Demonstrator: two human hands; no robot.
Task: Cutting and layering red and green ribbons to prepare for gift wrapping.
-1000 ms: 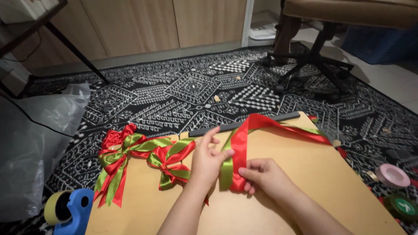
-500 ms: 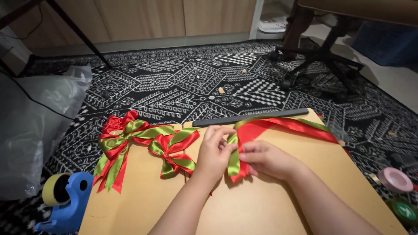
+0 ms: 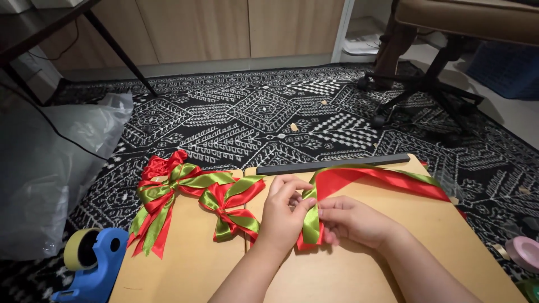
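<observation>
Both hands meet over the middle of a light wooden board and pinch the same folded length of red and green ribbon: the left hand clamps the fold from its left side with thumb and fingers, and the right hand presses its fingertips against the fold's lower right side. From the pinch the ribbon's free tail runs up and away to the right, arching across the board toward its far right corner. Nothing nearby serves as a container; the closest holder is a blue tape dispenser with a yellowish roll in it, well off to the left of the hands, at the board's near left corner. Just left of the left hand lies a finished bow, almost touching the wrist, and farther left a larger bow hangs over the board's left edge. Beyond the hands a long dark ruler lies along the far edge of the board. A crumpled clear plastic bag sits on the patterned rug far left, and a pink ribbon roll lies off the right edge. The board toward the person and to the right of the grip is bare, leaving open room there.
</observation>
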